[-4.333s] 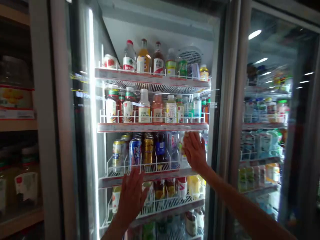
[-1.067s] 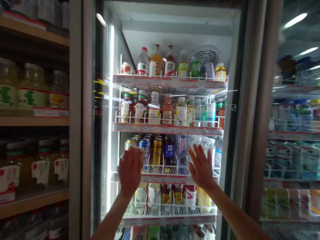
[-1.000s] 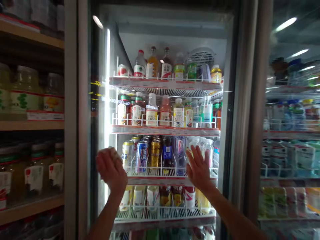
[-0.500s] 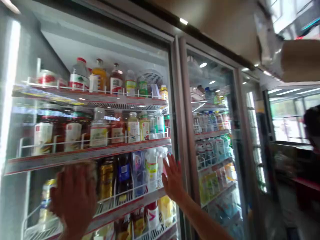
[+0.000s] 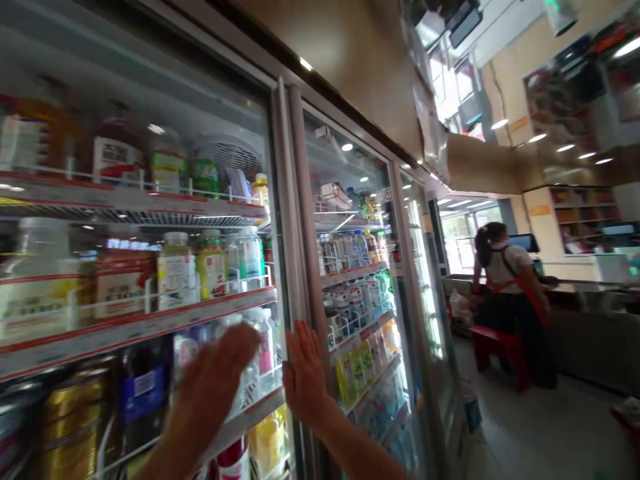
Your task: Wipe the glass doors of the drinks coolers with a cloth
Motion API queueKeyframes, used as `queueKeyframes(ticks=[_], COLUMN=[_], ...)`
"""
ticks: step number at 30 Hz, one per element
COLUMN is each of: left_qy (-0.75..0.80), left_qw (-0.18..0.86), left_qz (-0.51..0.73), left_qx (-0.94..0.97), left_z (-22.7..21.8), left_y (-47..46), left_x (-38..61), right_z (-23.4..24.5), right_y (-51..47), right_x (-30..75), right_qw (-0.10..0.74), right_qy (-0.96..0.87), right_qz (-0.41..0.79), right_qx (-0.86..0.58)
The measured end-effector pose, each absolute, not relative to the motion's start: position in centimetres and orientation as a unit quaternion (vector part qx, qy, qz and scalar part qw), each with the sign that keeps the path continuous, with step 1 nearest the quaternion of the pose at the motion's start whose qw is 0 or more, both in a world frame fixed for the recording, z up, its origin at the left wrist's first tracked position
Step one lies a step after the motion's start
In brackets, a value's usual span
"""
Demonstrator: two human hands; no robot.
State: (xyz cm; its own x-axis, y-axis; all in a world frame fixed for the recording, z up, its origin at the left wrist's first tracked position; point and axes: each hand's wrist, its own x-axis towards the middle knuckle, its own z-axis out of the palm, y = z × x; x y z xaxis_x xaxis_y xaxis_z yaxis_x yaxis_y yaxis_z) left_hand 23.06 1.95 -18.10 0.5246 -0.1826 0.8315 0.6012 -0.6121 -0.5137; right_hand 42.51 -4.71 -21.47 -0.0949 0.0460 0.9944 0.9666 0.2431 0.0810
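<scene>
My left hand (image 5: 213,393) lies against the glass door (image 5: 150,87) of a drinks cooler, in front of the shelf of cans and bottles (image 5: 125,387). It is smeared by motion, so I cannot make out its fingers or anything under it. My right hand (image 5: 303,377) is open, its fingers spread flat on the right edge of that door, beside the metal frame (image 5: 287,220). Behind the glass, bottles (image 5: 175,273) stand in rows on red-edged wire shelves.
A second glass-door cooler (image 5: 350,267) with more drinks runs on to the right. Farther along the aisle a person in a red apron (image 5: 505,293) stands at a counter (image 5: 590,320), next to a red stool (image 5: 495,343). Grey floor (image 5: 540,427) lies to the right.
The view has swung right and up, from facing the cooler to looking along its doors. My left hand has swept rightwards across the glass towards the right hand, which stays flat at the door's right edge.
</scene>
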Motion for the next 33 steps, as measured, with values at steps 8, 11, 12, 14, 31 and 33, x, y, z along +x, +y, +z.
queueKeyframes(ticks=[8, 11, 12, 14, 31, 33], left_qy=[-0.220, -0.171, -0.124, -0.068, -0.252, -0.310], left_qw=[0.518, 0.527, 0.537, 0.550, 0.554, 0.535], left_qz=[-0.407, -0.366, -0.320, -0.250, -0.401, -0.453], left_qx=[-0.719, -0.748, -0.770, -0.794, -0.685, -0.642], left_z=[-13.2, -13.1, -13.5, -13.7, -1.4, 0.2], left_y=[1.8, 1.3, 1.2, 1.3, 1.8, 1.6], left_x=[27.9, 28.8, 29.1, 29.3, 27.1, 27.1], right_z=[-19.9, -20.0, -20.1, -20.4, -13.0, -12.4], right_y=[-3.1, -2.5, -2.4, -2.3, -1.8, -1.3], right_x=[43.4, 43.7, 43.7, 43.6, 40.7, 40.7], right_qw=[0.568, 0.592, 0.593, 0.585, 0.643, 0.653], right_qy=[-0.611, -0.594, -0.592, -0.598, -0.632, -0.626], right_qz=[-0.424, -0.417, -0.417, -0.417, -0.360, -0.352], right_qx=[-0.354, -0.350, -0.353, -0.356, -0.240, -0.239])
